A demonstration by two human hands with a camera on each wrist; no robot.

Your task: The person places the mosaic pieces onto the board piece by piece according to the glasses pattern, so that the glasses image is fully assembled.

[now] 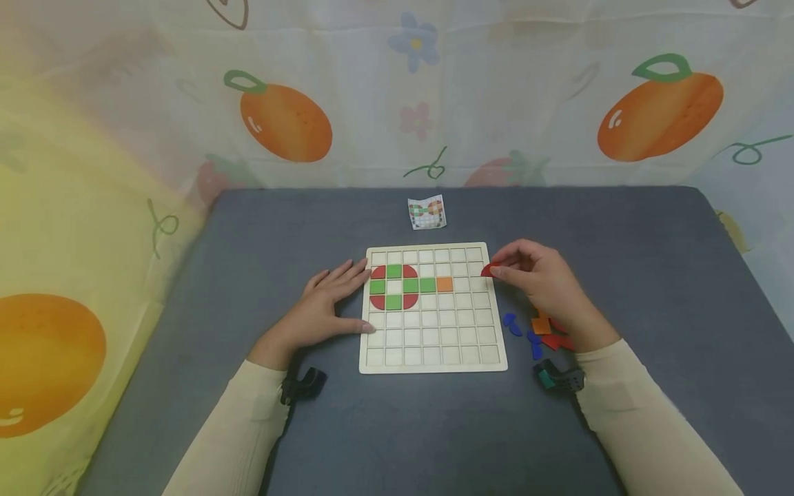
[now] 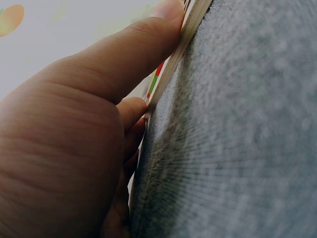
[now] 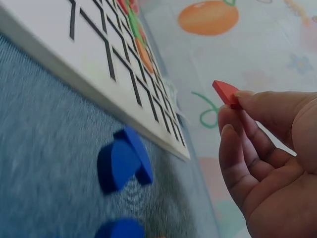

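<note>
A pale gridded board (image 1: 429,338) lies on the dark table, with red quarter-rounds, green squares (image 1: 427,285) and one orange square (image 1: 444,284) in its upper rows. My left hand (image 1: 319,310) rests at the board's left edge, fingers spread, the thumb on the rim; in the left wrist view the thumb touches the board's edge (image 2: 173,64). Over the board's upper right edge, my right hand (image 1: 546,279) pinches a red quarter-round piece (image 1: 489,269) between thumb and fingers. The right wrist view shows this red piece (image 3: 227,93) held at the fingertips.
Blue pieces (image 1: 512,324) lie just right of the board, beside an orange square (image 1: 541,326) and several red pieces (image 1: 557,341) near my right wrist. A small printed card (image 1: 426,212) lies behind the board. A patterned cloth (image 1: 360,89) hangs behind the table.
</note>
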